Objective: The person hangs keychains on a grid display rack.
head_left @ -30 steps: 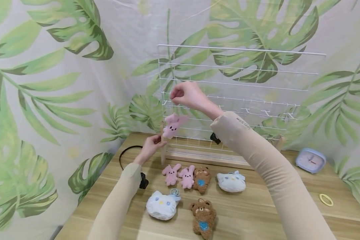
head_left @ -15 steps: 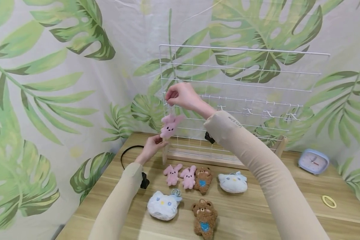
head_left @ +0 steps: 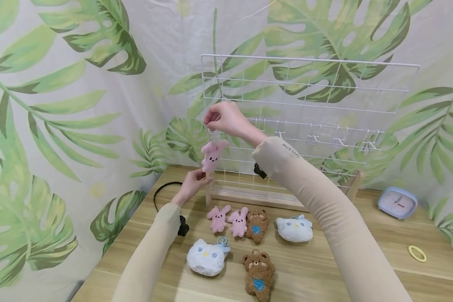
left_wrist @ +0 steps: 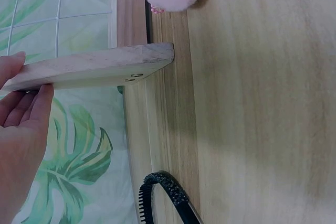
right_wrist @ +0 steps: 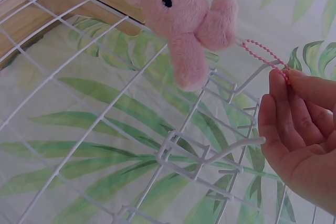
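My right hand (head_left: 228,117) pinches the pink bead chain (right_wrist: 257,51) of a pink bunny plush keychain (head_left: 212,157) between thumb and fingertips. The bunny dangles at the left end of a white wire rack (head_left: 309,60). In the right wrist view the chain meets the tip of a white wire hook (right_wrist: 249,75); I cannot tell whether it is looped over it. Lower down, my left hand (head_left: 191,184) grips the rack's wooden upright (left_wrist: 105,64), thumb on one face and fingers on the other.
Two pink bunnies (head_left: 218,219), two brown bears (head_left: 259,274) and two white cat plushes (head_left: 206,258) lie on the wooden table (head_left: 324,268). A blue clock (head_left: 397,202) and yellow ring (head_left: 417,253) are at right. A black toothed band (left_wrist: 163,179) lies by the left hand.
My right hand has moved left and slightly up, bringing the bunny to the rack's left end hook. The bunny swings less. My left hand stays on the upright.
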`<state>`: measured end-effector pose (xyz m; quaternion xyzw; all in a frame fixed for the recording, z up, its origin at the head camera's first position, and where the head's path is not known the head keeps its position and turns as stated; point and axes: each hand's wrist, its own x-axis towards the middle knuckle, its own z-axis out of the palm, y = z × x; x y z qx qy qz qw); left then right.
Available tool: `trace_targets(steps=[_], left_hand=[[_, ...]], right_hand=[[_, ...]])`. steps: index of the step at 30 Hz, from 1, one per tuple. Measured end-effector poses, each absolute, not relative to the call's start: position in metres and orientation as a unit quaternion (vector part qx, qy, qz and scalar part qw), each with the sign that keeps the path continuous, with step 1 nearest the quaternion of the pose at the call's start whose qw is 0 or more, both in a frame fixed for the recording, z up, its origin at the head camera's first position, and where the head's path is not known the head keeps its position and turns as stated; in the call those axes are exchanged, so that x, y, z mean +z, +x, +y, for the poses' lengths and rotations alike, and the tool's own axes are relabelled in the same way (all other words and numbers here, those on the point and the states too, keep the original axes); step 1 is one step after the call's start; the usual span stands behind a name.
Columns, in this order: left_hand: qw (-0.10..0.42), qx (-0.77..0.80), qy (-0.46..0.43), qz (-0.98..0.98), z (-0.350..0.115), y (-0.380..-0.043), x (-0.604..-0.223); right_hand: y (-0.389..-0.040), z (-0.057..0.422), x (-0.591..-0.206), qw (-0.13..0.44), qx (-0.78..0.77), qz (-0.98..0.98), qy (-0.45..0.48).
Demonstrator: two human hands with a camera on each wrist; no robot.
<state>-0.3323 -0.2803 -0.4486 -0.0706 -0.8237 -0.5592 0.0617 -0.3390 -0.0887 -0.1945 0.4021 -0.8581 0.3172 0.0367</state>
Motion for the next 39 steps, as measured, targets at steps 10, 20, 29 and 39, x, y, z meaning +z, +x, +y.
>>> trace_targets(steps=[10, 20, 29, 39], left_hand=[[0.071, -0.55, -0.058, -0.83, -0.28, -0.331, -0.447], [0.055, -0.563, -0.078, -0.821, -0.279, -0.333, -0.447], [0.058, -0.551, -0.077, -0.829, -0.279, -0.33, -0.448], [0.05, -0.557, -0.067, -0.826, -0.28, -0.331, -0.449]], right_hand=[[-0.34, -0.093, -0.192, 0.036, 0.319, -0.859, 0.399], [-0.348, -0.091, -0.197, 0.044, 0.304, -0.871, 0.383], [-0.354, -0.093, -0.206, 0.057, 0.295, -0.874, 0.382], [-0.353, -0.097, -0.207, 0.094, 0.249, -0.892, 0.366]])
